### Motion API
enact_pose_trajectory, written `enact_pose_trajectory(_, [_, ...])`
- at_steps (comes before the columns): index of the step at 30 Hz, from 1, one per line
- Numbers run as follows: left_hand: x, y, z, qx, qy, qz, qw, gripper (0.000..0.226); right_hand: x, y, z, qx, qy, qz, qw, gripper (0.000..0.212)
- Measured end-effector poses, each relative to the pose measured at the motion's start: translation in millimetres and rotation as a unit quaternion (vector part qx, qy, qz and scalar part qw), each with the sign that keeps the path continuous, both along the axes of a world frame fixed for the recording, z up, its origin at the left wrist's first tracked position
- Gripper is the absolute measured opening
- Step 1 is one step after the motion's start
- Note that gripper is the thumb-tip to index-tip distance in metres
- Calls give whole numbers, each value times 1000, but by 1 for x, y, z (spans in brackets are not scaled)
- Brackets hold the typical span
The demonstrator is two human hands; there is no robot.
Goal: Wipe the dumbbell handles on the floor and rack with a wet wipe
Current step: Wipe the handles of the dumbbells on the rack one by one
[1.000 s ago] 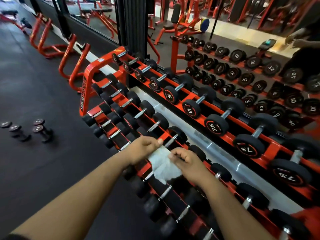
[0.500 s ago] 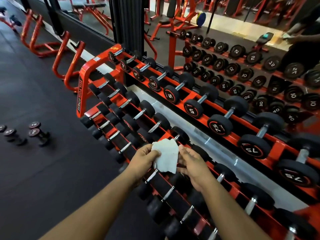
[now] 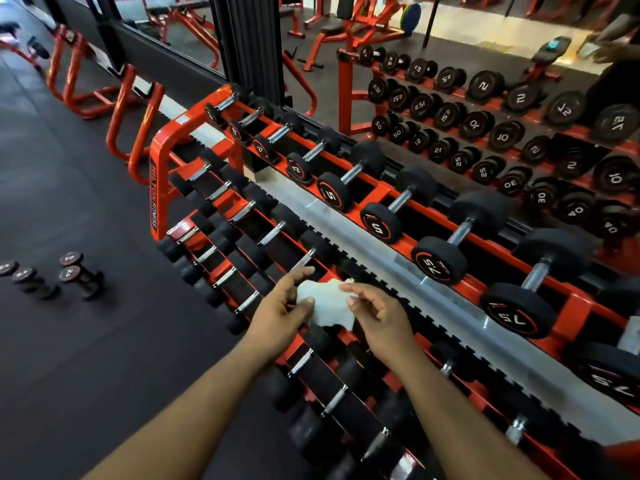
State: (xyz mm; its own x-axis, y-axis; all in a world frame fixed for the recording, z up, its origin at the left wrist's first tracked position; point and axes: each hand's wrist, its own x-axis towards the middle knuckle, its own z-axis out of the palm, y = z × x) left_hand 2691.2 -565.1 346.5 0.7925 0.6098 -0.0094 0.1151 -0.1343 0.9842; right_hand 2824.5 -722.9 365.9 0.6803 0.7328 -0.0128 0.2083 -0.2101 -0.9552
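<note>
Head view looks down on an orange rack stepped in three tiers of black dumbbells with chrome handles. Both bare hands meet over the middle tier with the white wipe crumpled between them. Left hand pinches the wipe's left edge between thumb and curled fingers, its forefinger stretched toward a chrome handle just beyond the fingertip; whether it touches cannot be told. Right hand holds the wipe's right side, thumb on top and fingers loosely bent behind it. The wipe hangs just above the tier, not clearly resting on any handle. On the top tier stands a row of larger dumbbells, among them one marked 5 and one marked 7.5. A mirror behind the rack repeats the rows in reverse. Well to the left, apart from the rack, a few small dumbbells lie on the dark floor.
</note>
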Motion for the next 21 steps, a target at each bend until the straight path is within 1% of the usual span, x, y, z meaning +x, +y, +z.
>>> enact_pose_trajectory(1, [4,3,4,44,13,-18,999,43,7,0,1,-31,-8,30,999,33])
enact_pose_trajectory(2, [9,8,7,91,37,-36,995,40,15,1,1,-66,-29,47,996,39])
enact_pose_trajectory(3, [13,13,11,143,67,-51,986,38,22,3,0,-103,-67,49,991,46])
enact_pose_trajectory(4, [17,18,13,201,94,-60,973,39,26,4,1,-133,-113,42,984,48])
enact_pose_trajectory(5, [23,24,14,255,118,-70,957,38,30,7,0,-146,-151,22,977,45])
enact_pose_trajectory(7, [29,34,16,351,144,-78,922,27,33,12,-1,-141,-212,-18,967,28])
enact_pose_trajectory(8, [32,38,14,375,151,-74,912,21,35,14,-3,-135,-238,-26,962,20])
enact_pose_trajectory(9, [34,41,12,372,144,-69,914,17,36,15,-6,-128,-258,-28,957,14])
enact_pose_trajectory(10, [37,47,8,329,122,-61,934,16,39,19,-10,-115,-249,-30,961,12])
enact_pose_trajectory(11, [38,49,6,240,90,-54,965,17,40,21,-12,-97,-189,-35,977,13])
enact_pose_trajectory(12, [42,53,6,107,62,-52,991,20,39,27,-11,-66,-87,-47,993,13])
enact_pose_trajectory(13, [45,54,6,-42,37,-52,997,23,36,32,-8,-32,31,-59,997,11])
enact_pose_trajectory(14, [50,54,6,-168,20,-49,984,25,33,38,-5,3,141,-67,988,9])
enact_pose_trajectory(15, [53,58,1,-257,15,-48,965,25,30,47,-5,27,219,-85,972,9])
enact_pose_trajectory(16, [55,60,-2,-304,18,-47,951,22,27,54,-6,41,262,-103,959,9])
enact_pose_trajectory(17, [57,66,-6,-328,26,-61,942,17,25,64,-7,44,273,-125,953,9])
enact_pose_trajectory(18, [58,70,-9,-335,34,-87,937,19,23,71,-9,37,263,-145,953,11])
enact_pose_trajectory(20, [61,83,-19,-317,54,-128,938,32,21,86,-15,9,220,-182,958,14])
enact_pose_trajectory(21, [64,91,-25,-305,60,-129,942,31,21,92,-18,-4,211,-196,958,15])
